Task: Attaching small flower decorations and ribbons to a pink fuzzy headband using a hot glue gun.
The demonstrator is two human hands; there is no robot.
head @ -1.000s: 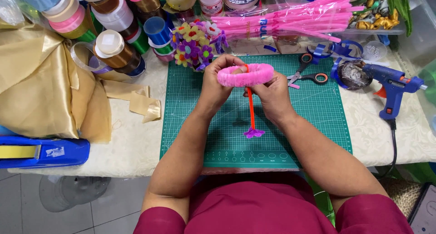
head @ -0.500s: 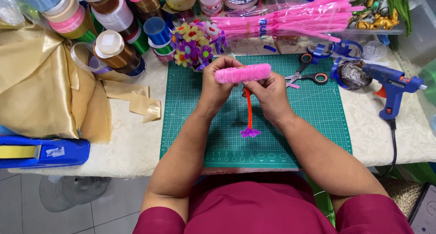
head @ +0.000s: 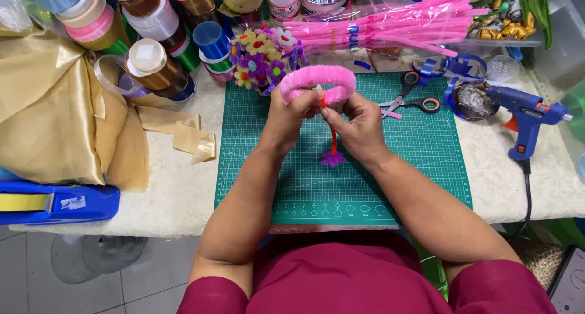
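Note:
Both my hands hold a fuzzy pink hoop (head: 317, 77) upright over the green cutting mat (head: 414, 167). My left hand (head: 291, 116) grips the hoop's left end. My right hand (head: 359, 122) holds its right end and pinches a thin orange-red stem (head: 333, 140) that hangs down from the hoop. A small purple flower (head: 333, 159) sits at the stem's lower tip, just above the mat.
A bunch of small felt flowers (head: 261, 59), scissors (head: 409, 98), a blue glue gun (head: 525, 116), a packet of pink pipe cleaners (head: 390, 27), ribbon spools (head: 152, 67), gold fabric (head: 55, 119) and a blue tape holder (head: 58, 202) surround the mat.
The pink hoop has tilted from nearly flat to standing upright as an arch. My hands have drawn closer together beneath it, and my right fingers now pinch the top of the stem.

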